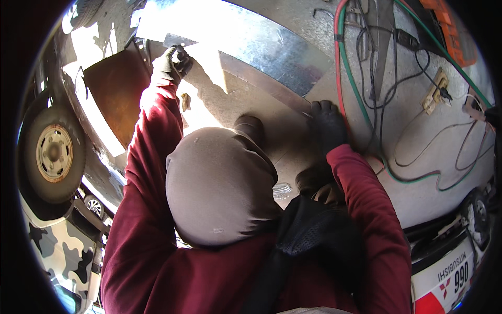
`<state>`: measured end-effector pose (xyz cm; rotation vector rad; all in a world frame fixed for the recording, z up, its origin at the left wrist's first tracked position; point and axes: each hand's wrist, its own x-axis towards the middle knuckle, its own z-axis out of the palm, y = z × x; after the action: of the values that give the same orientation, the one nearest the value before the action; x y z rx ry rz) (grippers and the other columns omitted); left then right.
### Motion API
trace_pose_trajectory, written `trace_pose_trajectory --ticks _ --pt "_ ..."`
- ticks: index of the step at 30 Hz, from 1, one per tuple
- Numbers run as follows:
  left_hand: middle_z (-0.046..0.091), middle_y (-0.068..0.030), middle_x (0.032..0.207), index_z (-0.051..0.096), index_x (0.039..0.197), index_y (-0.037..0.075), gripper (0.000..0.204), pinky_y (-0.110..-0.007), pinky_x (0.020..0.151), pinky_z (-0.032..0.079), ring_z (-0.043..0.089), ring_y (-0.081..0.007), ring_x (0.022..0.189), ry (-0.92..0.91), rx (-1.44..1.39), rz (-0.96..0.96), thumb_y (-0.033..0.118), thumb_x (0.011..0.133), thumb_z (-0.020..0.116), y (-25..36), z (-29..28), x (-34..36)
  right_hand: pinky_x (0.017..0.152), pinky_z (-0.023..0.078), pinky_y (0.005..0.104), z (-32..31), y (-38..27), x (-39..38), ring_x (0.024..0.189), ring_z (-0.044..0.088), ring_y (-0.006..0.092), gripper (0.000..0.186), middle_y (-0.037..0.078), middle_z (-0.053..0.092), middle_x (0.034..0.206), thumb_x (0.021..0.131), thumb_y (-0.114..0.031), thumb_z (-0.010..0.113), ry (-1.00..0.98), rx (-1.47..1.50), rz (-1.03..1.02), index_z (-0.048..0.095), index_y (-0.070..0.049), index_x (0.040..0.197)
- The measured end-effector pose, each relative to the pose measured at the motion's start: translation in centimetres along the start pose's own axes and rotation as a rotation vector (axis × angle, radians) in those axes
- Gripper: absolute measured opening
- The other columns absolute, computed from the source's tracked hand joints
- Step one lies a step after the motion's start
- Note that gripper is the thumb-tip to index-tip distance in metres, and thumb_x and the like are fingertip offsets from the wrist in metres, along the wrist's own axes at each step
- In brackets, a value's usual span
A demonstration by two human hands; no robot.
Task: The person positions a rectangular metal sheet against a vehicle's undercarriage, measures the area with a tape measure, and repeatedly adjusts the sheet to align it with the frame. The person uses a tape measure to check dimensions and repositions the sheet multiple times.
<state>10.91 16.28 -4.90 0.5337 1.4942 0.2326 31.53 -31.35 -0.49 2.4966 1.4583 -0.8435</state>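
Head view: left hand (170,65), right hand (327,124) near metal sheet (251,39) (cannot tell either grip).

A silvery metal sheet (282,57) lay across the upper middle of the frame, slanting down toward the right. Glare whitened its left part; its right end was mottled blue-grey. A long, narrow, duller strip (264,82) ran along its lower edge; whether they were joined was unclear.

I see the metal sheet (282,52) lying beyond the left hand (172,64) and right hand (327,125), hoses (338,60) to its right, a wheel (52,152) far left.
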Motion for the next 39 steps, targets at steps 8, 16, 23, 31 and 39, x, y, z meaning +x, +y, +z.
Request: trace_pose_trajectory --ticks 8,16,23,31,39 --pt "0.061 -0.0033 0.081 0.069 0.101 0.011 0.012 -0.047 0.083 0.057 0.065 -0.0241 0.077 0.007 0.752 1.084 0.021 0.105 0.064 -1.2 -2.5 -0.1 0.086 0.057 0.0411 1.9 0.4 -0.4 0.106 0.066 0.0281 0.029 0.009 0.062 0.112 0.094 -0.03 0.071 0.039 -0.065 -0.02 0.06 -0.014 0.116" --pt "0.065 -0.0081 0.087 0.059 0.115 0.008 0.019 -0.047 0.081 0.059 0.066 -0.0251 0.081 -0.098 -0.201 0.382 0.024 0.106 0.064 3.5 -2.3 3.7 0.09 0.057 0.0436 0.8 0.7 0.3 0.11 0.065 0.0306 0.034 0.013 0.06 0.117 0.096 -0.033 0.072 0.006 0.026 -0.067 0.057 -0.012 0.118" --pt "0.068 -0.0106 0.09 0.065 0.102 0.003 0.008 -0.031 0.073 0.058 0.065 -0.0211 0.085 -0.303 0.196 0.292 0.003 0.098 0.057 5.5 -4.5 7.9 0.09 0.059 0.0415 0.7 1.1 0.2 0.11 0.067 0.0308 0.028 0.012 0.063 0.113 0.094 -0.025 0.07 0.017 0.012 -0.031 0.06 -0.011 0.116" --pt "0.052 0.0051 0.076 0.072 0.097 0.013 0.013 -0.039 0.075 0.056 0.053 -0.0146 0.067 -0.007 0.115 0.154 0.02 0.104 0.063 2.0 -4.9 5.4 0.084 0.062 0.0403 1.3 5.3 -1.3 0.101 0.072 0.0273 0.03 0.011 0.064 0.114 0.095 -0.026 0.068 0.053 -0.043 -0.025 0.061 -0.011 0.12" --pt "0.063 -0.0068 0.1 0.072 0.118 0.009 0.023 -0.043 0.091 0.061 0.066 -0.025 0.087 0.093 0.29 0.165 0.028 0.104 0.073 1.6 -3.7 2.7 0.089 0.06 0.0413 1.8 5.5 -2.6 0.11 0.069 0.0277 0.053 0.01 0.06 0.124 0.091 -0.039 0.079 0.106 -0.044 -0.01 0.058 -0.013 0.132"
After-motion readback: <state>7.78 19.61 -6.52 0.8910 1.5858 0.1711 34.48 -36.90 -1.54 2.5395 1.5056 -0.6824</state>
